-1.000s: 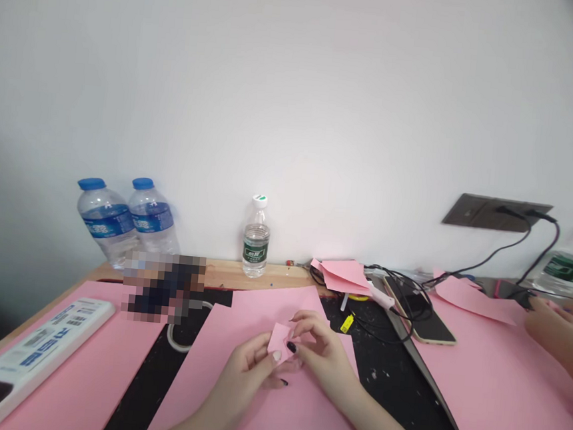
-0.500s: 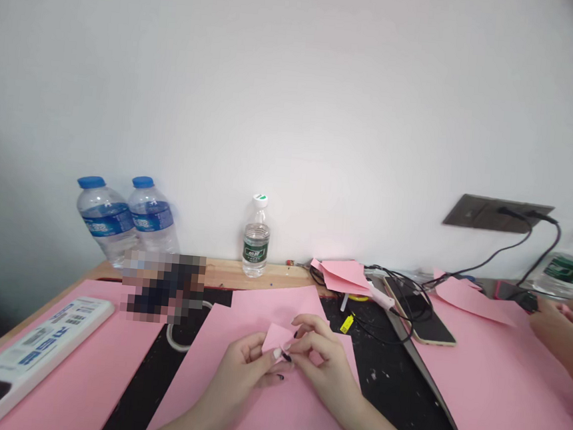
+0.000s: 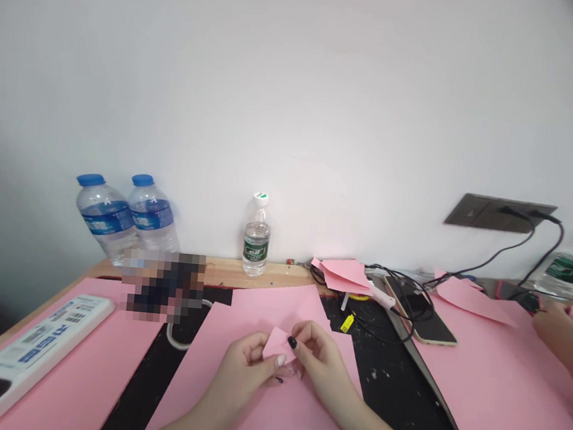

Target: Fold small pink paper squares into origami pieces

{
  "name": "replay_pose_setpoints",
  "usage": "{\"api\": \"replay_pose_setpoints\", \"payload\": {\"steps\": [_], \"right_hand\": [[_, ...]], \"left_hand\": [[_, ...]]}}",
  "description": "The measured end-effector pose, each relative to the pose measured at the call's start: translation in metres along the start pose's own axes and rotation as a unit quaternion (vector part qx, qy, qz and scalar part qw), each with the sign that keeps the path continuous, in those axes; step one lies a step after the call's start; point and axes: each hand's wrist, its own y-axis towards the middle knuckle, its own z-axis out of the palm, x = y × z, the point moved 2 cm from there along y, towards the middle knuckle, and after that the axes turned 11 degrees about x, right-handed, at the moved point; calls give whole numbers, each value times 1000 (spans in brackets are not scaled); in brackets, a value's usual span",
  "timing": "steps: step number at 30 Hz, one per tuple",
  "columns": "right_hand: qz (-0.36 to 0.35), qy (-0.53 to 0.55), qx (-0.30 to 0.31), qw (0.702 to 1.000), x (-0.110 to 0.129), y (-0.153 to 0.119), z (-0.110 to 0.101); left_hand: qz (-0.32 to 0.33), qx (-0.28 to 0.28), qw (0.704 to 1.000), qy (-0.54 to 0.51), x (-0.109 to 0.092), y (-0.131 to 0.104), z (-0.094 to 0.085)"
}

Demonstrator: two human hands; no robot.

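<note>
A small folded piece of pink paper [image 3: 275, 345] is held up between both hands, above a large pink sheet [image 3: 250, 406]. My left hand [image 3: 248, 365] grips its left and lower edge, thumb on the near face and fingers behind. On the right side, my right hand [image 3: 319, 355] pinches the same paper, its dark-nailed thumb pressed on the face. The fingertips behind the paper are partly hidden.
At the back stand a small water bottle [image 3: 257, 239] and two blue-capped bottles [image 3: 106, 216]. A white power strip [image 3: 38, 354] lies left. To the right are a glue gun [image 3: 382, 296], cables, a phone [image 3: 425, 314] and another person's hand [image 3: 565, 326].
My right thumb has come down flat onto the paper's face, and its fingers have closed in. The paper has turned slightly; my left hand has barely moved.
</note>
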Motion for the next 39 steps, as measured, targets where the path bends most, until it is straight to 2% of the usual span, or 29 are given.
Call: {"api": "replay_pose_setpoints", "payload": {"steps": [5,10,16,24,32,36,39], "right_hand": [[50,22,-3,999,-8,-1,1],[67,-30,34,997,-10,-1,1],[51,-40,27,998,-10,-2,-1],[34,-113,8,993,-2,-3,-5],[30,-43,9,999,-6,-5,-5],[14,-48,0,999,-4,-5,-7],[14,-69,16,997,-3,-4,-7]], "left_hand": [[-1,-6,1000,4,1,1,-1],[-5,1,1000,2,3,2,-2],[8,39,999,0,2,-1,0],[39,23,998,47,12,4,-4],[42,-7,999,33,4,2,-6],[22,-2,1000,19,4,1,-4],[19,11,999,29,6,0,-3]]}}
